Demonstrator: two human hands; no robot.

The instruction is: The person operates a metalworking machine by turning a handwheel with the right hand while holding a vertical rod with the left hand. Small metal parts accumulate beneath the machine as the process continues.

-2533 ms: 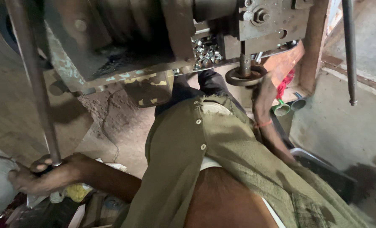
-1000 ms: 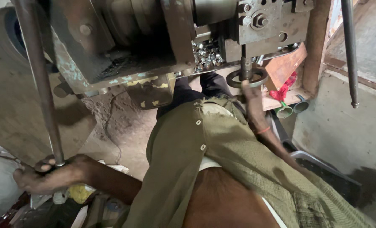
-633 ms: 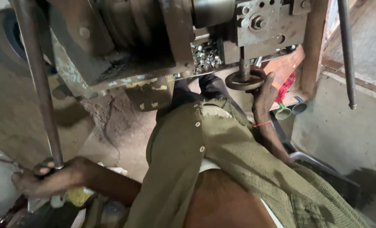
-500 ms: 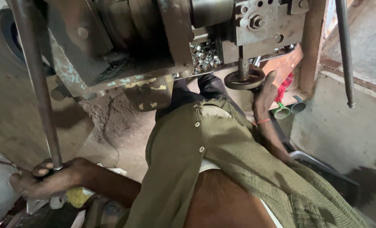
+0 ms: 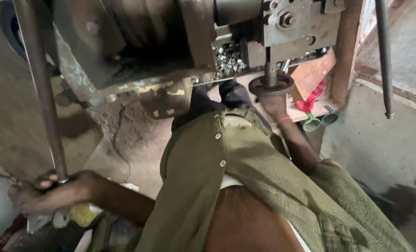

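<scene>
Press cycle in hand: left hand grips long lever rod; right hand under round die, grip unclear; lever pull likely needs fingers clear

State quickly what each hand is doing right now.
Left hand: closed around the long metal lever.
Right hand: under the round die; grip cannot be told.

A worn concrete floor runs along the right side of a dim workshop, marked by a raised ledge and a dark shadow near the lower right corner. At centre, cracked, packed earth lies under a heavy, rust-stained machine frame with flaking green and yellow paint. Soft daylight falls from the upper right, leaving the left side in shade.
</scene>
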